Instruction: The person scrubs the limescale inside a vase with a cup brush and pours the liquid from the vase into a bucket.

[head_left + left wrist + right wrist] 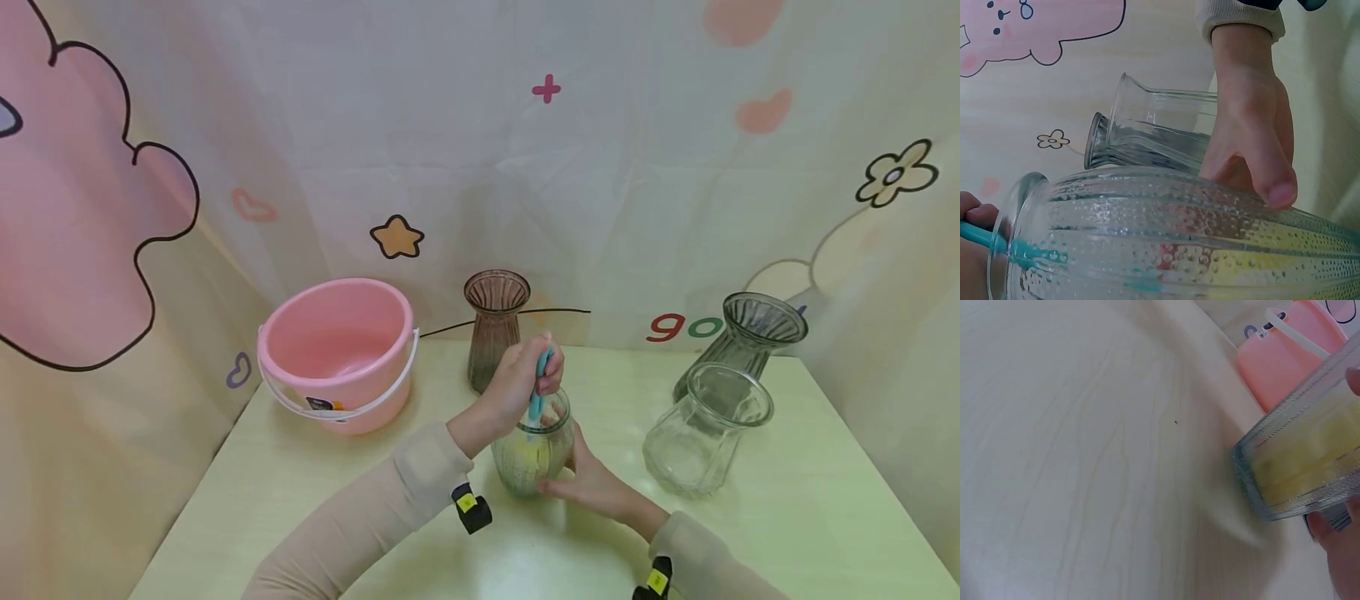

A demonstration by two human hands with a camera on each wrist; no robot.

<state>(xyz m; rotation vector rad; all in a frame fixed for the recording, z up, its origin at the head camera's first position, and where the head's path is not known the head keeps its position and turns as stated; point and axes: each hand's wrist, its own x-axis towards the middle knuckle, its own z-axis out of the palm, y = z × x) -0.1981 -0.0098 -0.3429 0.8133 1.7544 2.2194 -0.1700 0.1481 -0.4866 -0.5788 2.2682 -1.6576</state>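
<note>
Left grip [516, 380] curled high; right grip [594, 485] cupped lower.

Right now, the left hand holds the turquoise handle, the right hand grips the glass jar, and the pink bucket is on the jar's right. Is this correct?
Not fully: the head view shows the pink bucket on the left of the glass jar, not its right. The rest is correct.

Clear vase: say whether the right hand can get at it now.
Probably yes, if the right hand lets go of the jar: nothing stands between that hand and the clear vase.
</note>
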